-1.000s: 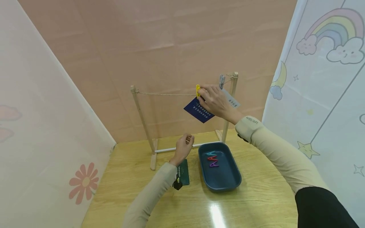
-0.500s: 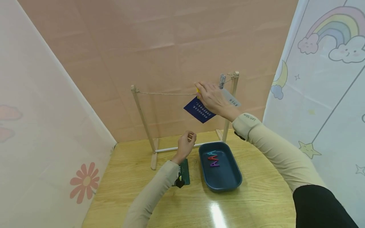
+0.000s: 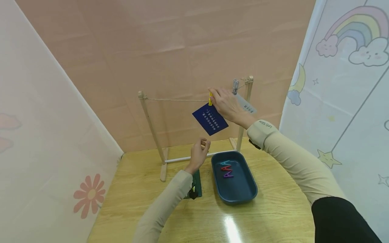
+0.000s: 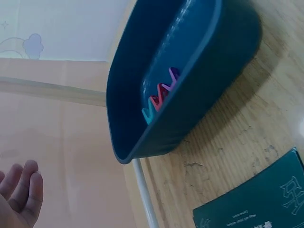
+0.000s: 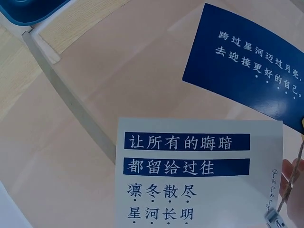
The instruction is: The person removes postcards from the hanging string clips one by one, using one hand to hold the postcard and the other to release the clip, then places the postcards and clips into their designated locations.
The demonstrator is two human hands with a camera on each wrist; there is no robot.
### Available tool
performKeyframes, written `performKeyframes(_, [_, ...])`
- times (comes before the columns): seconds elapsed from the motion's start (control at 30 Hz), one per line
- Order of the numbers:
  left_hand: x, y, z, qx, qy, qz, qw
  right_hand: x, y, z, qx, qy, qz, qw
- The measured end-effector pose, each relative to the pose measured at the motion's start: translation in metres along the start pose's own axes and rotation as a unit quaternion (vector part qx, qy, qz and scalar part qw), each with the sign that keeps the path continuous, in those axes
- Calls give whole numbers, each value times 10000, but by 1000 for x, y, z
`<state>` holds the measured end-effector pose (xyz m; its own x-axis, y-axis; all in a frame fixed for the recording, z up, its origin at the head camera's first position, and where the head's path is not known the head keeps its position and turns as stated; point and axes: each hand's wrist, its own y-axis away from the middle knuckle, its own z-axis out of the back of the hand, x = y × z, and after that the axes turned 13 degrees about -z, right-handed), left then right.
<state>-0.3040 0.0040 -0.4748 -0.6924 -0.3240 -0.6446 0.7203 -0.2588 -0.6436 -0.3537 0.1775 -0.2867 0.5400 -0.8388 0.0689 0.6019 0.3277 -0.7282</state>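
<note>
Head view shows a wooden table (image 3: 136, 202) carrying a light wooden frame (image 3: 151, 131) with a string (image 3: 176, 100) stretched between its two posts. Next in size is a dark blue tray (image 3: 243, 194) at the frame's foot; it holds three small clips, teal (image 3: 225, 163), red (image 3: 226, 168) and purple (image 3: 228, 174), lying loose in its far half, and the left wrist view shows the same three against the tray wall (image 4: 142, 114). A green card (image 3: 197, 184) lies flat on the table just left of the tray. On the string hangs a dark blue card (image 3: 210, 119), tilted, held at its top corner by a yellow clip (image 3: 210, 99); a pale card (image 3: 247, 105) hangs nearer the right post under a grey clip (image 3: 235, 86). The blue card looks thin, light and fairly stiff, likely to swing or slip if tugged, so the safer hold is the clip's pinch end, not the card's edge. The right hand (image 3: 226, 104) is at the string with its fingertips pinching the yellow clip, its grip clamped there. The left hand (image 3: 199, 155) hovers above the table before the frame's lower rail, fingers loosely curled around nothing visible.
</note>
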Motion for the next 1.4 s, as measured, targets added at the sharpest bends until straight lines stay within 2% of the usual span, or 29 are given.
performKeyframes(0.23, [-7,-12,-1,-67,-21,356,9993,1,0,1,7,-4,33,10000])
performKeyframes(0.37, [-12,-18,-1,-150,11,427,9990,1,-1,-1,30,-16,49,10000])
performKeyframes(0.5, [-17,-24,-1,-503,167,271,9982,3,-1,-1,111,-3,43,9999])
performKeyframes(0.67, [-20,-31,-1,-954,120,-8,9954,4,0,1,137,-28,18,9999])
performKeyframes(1.07, [-21,-37,-1,-1006,187,-185,9946,4,1,1,114,-93,-25,9999])
performKeyframes(1.17, [-21,-37,-2,-994,237,-253,9944,6,1,3,244,-281,-215,9991])
performKeyframes(1.27, [-22,-37,-2,-1013,264,-338,9939,9,0,6,497,-623,-601,9950])
performKeyframes(1.4, [-24,-37,-2,-1043,270,-424,9933,11,-3,12,972,-1392,-1324,9765])
